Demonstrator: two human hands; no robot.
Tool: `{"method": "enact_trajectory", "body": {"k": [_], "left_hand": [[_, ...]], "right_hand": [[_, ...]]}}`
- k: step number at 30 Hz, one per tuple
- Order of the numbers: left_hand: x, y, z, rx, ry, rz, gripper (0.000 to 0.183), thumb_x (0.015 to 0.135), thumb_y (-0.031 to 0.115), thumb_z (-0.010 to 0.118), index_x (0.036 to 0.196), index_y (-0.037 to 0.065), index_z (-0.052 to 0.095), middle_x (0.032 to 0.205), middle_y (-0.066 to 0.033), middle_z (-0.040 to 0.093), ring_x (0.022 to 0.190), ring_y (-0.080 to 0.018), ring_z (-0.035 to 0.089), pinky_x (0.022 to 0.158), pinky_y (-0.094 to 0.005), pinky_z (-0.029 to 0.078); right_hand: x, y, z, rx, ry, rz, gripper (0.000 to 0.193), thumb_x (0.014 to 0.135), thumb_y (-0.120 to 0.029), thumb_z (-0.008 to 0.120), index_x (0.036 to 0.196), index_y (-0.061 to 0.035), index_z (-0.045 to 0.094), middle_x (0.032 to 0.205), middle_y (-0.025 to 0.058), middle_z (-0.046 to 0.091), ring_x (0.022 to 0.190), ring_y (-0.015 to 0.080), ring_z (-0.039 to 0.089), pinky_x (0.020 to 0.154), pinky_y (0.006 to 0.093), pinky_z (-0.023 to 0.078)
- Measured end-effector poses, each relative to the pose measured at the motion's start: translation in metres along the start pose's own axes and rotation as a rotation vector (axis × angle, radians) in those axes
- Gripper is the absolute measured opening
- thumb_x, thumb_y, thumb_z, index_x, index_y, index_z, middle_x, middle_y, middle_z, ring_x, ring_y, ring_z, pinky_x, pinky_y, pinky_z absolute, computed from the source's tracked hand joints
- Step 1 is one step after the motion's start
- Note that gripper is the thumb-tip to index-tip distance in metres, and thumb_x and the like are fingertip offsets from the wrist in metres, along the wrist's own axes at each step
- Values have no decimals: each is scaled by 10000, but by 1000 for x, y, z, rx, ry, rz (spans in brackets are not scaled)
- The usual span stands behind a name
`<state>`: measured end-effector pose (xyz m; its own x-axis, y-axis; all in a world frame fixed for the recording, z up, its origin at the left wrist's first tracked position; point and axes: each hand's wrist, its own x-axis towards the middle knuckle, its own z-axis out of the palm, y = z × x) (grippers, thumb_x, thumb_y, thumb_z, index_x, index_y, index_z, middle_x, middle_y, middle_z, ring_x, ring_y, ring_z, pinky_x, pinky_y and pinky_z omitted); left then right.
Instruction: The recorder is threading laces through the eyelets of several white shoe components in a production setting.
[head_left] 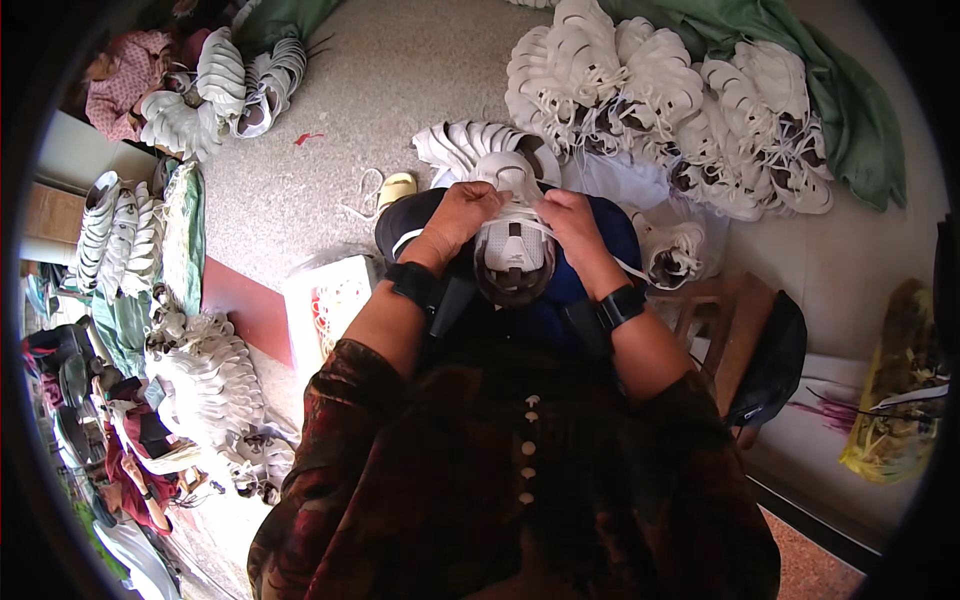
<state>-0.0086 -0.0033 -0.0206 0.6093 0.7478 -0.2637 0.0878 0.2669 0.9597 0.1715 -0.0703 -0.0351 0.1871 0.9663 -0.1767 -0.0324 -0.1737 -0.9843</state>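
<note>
A white shoe upper (513, 250) rests on my lap, toe pointing away and its dark-lined opening toward me. White shoelace (524, 219) runs across its front between my hands. My left hand (466, 213) is closed in a pinch at the left side of the lacing, and my right hand (570, 218) pinches at the right side. One loose lace end hangs to the left of the upper and another trails past my right wrist. The fingertips partly cover the lace holes. Just beyond my knees lies a curved stack of white uppers (462, 148).
Several bundles of laced white uppers (610, 75) lie at the far right by a green cloth (850, 110). More piles (205, 380) line the left, near other people. A yellow slipper (397, 188), a white box (330, 300) and a wooden stool (745, 310) stand close by.
</note>
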Motion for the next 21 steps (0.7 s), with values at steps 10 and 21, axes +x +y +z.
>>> {"method": "enact_trajectory", "body": {"k": [10,21], "left_hand": [[-13,-3,21,1124,490,251,231,728,223,562,793,2,570,811,-208,605,776,-338,604,707,-429,483],[-65,-38,-44,201,562,252,62,788,50,612,825,3,598,654,-34,588,627,-88,538,591,-230,442]], "right_hand": [[-12,-10,0,-813,114,-271,158,723,-133,565,654,8,582,608,170,547,572,303,525,554,380,419],[-47,-8,-90,301,381,171,138,646,56,537,722,-47,589,544,-30,447,469,64,390,419,222,304]]}}
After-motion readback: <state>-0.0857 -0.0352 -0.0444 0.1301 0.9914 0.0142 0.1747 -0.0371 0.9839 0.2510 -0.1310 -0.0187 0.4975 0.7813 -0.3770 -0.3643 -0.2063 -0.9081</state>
